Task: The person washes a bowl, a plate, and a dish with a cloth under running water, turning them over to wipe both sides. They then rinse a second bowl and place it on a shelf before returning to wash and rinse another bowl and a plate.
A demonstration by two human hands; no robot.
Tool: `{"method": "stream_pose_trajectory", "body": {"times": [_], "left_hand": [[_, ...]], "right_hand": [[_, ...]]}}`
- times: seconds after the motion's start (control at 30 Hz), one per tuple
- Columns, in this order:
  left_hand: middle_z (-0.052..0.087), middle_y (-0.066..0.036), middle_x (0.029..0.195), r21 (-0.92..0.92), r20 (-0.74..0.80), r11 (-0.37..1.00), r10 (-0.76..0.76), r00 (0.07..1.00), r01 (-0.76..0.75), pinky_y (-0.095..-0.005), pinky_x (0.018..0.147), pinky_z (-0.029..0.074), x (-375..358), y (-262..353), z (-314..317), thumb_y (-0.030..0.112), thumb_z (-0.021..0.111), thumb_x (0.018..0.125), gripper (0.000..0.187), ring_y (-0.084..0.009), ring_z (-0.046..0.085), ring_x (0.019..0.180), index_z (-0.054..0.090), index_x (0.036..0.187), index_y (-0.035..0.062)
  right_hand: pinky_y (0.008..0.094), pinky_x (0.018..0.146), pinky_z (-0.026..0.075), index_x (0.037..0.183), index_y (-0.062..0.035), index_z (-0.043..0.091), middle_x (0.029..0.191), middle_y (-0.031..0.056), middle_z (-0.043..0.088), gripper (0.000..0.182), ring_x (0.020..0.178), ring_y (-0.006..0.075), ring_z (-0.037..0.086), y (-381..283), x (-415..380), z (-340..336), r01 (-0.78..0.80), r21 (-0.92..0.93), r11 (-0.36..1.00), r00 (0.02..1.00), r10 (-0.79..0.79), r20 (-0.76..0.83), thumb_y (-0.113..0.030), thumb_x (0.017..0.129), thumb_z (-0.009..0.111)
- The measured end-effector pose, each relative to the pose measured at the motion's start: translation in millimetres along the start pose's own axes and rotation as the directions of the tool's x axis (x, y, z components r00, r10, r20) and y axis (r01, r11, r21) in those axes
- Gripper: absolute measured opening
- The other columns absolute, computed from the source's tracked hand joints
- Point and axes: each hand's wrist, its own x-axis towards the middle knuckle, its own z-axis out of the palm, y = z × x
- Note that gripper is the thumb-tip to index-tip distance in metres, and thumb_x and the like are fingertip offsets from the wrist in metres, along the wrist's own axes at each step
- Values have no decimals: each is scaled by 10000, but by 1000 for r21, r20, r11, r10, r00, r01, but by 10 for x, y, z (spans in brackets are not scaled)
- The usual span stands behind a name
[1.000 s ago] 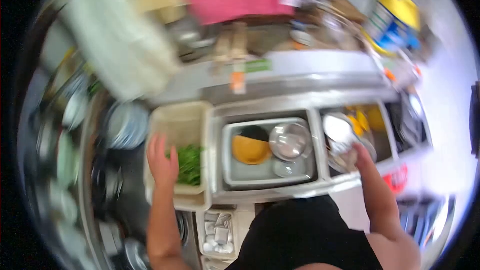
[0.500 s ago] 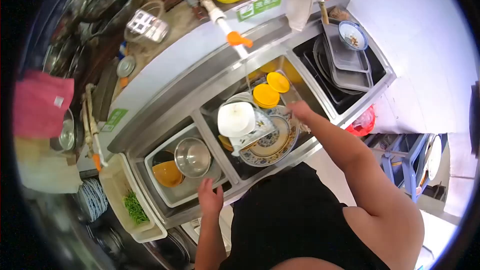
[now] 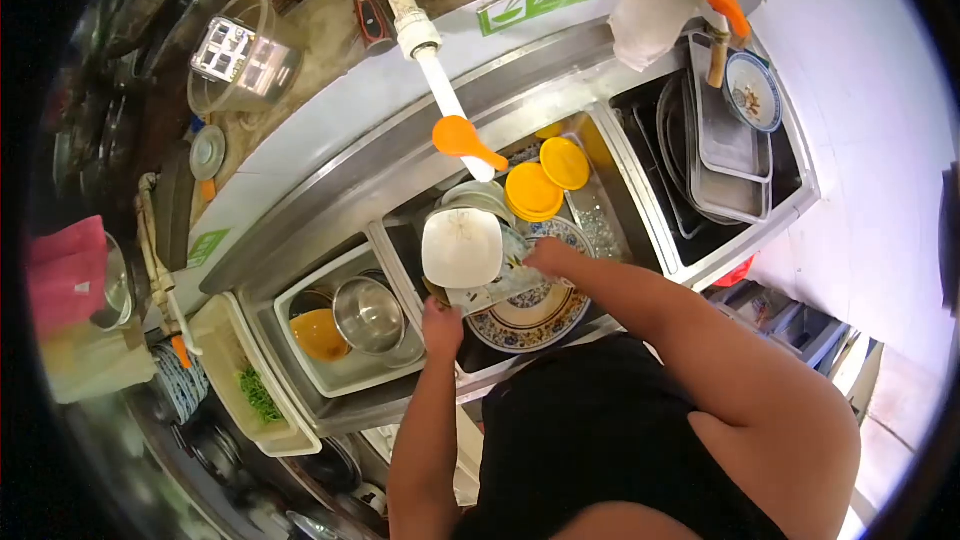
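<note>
My left hand is closed at the lower left corner of a patterned rectangular plate in the middle sink. At the plate's right end my right hand grips its edge. A white square bowl rests above the plate's left part, with more pale dishes stacked behind it. Partly under the rectangular plate lies a large round plate with a floral rim. Yellow dishes sit behind, toward the faucet side.
An orange-handled tap reaches over the middle sink. The left basin holds a white tub with a metal bowl and an orange bowl. Metal trays and a blue-rimmed bowl stand in the right basin.
Both hands have moved to the rectangular plate and taken hold of it, my left from beside the tub and my right from over the round plate's right edge. The camera view has shifted closer.
</note>
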Motion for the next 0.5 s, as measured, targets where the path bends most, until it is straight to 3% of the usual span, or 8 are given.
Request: {"method": "stream_pose_trajectory", "body": {"times": [0.07,0.2,0.23,0.27,0.33,0.37,0.43,0.5], "left_hand": [[674,-197,932,0,-91,998,-63,994,64,-430,805,508,479,-90,173,255,659,771,389,-357,649,916,568,1023,-28],[675,-225,894,213,28,940,-277,960,265,-438,774,518,704,312,-5,335,660,764,422,-371,665,841,614,969,-31],[674,-234,880,247,42,929,-295,955,276,-442,754,524,693,451,-80,355,659,763,440,-374,671,798,623,966,-34],[674,-234,880,229,32,934,-291,956,276,-442,754,524,765,348,1,355,659,763,440,-374,671,798,623,966,-34],[680,-214,853,176,38,979,-111,993,103,-404,692,540,797,136,100,294,676,754,396,-307,687,765,631,960,-42],[679,-159,850,-296,234,879,-312,921,373,-365,636,542,738,192,107,188,656,774,303,-246,676,756,625,977,-35],[669,-135,857,-504,280,745,-337,899,436,-356,620,539,670,198,164,143,631,789,265,-235,662,743,613,994,-25],[646,-116,909,-725,339,485,-367,866,489,-352,586,543,547,227,188,67,563,832,218,-245,632,687,571,1041,5]], "right_hand": [[422,865,483,1066,-56,643,1002,185,664,483,945,339,632,-259,-326,-335,-406,479,778,845,519,-126,-411,741,676],[457,779,503,970,-88,673,1029,218,629,369,982,309,624,-254,-566,-493,-310,453,836,845,461,-271,-395,773,615],[433,801,501,1007,-56,655,1008,212,646,434,953,330,632,-253,-566,-502,-337,614,714,777,579,-247,-402,745,664],[409,822,498,1043,-23,637,986,207,664,510,923,350,641,-224,-551,-541,-332,752,570,704,680,-205,-409,718,713],[393,798,505,1056,2,630,970,221,665,521,913,341,650,-210,-530,-631,-294,745,599,710,658,-249,-408,743,702],[379,792,505,1068,3,631,955,203,674,523,893,309,659,-214,-513,-658,-264,787,558,691,678,-249,-411,755,696],[364,786,506,1080,3,631,940,186,683,526,872,277,667,-252,-501,-818,-226,821,525,675,692,-257,-414,766,691],[332,775,502,1091,1,636,912,147,694,517,825,213,667,-333,-512,-980,-152,940,305,799,598,-65,-408,779,693]]}}
